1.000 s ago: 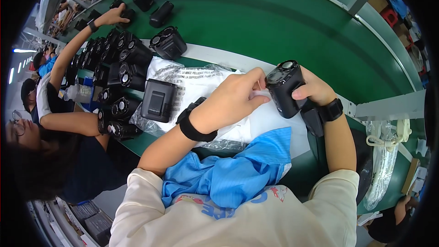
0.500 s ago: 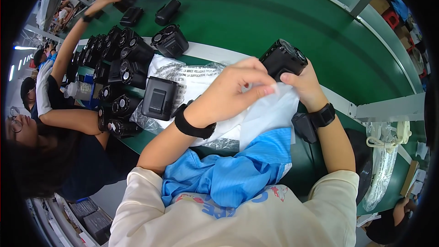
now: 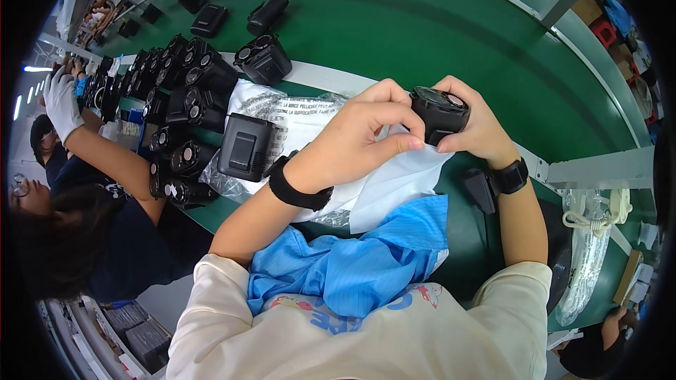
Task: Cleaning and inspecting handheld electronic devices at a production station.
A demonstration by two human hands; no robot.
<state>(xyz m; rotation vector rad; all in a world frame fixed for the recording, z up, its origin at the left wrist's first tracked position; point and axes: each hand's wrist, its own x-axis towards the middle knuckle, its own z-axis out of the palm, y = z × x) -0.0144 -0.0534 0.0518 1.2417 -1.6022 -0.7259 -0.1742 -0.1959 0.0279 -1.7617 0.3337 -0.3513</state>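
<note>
My right hand (image 3: 482, 123) grips a black boxy device (image 3: 442, 114) with round, lens-like discs on its top face. Thumb and fingers of my left hand (image 3: 373, 130) are closed at the device's near left side, pinching a thin white sheet (image 3: 394, 179) that hangs below it. Whether the sheet is cloth or film I cannot tell. Under my left forearm lies a printed white plastic bag (image 3: 310, 116). Left of that wrist stands another black device (image 3: 246, 146), its flat side up. Crumpled blue cloth (image 3: 345, 253) rests against my lap.
Several similar black devices (image 3: 204, 74) crowd the left of the green table (image 3: 394, 21), with a few farther back. A co-worker's gloved hand (image 3: 63, 102) is raised at far left. A small black block with a cable (image 3: 480, 190) lies by my right wrist. Metal posts (image 3: 598, 169) stand right.
The device in my right hand has turned and come slightly lower, and my left fingers have moved in against it. The co-worker has let go of a black device at the back left.
</note>
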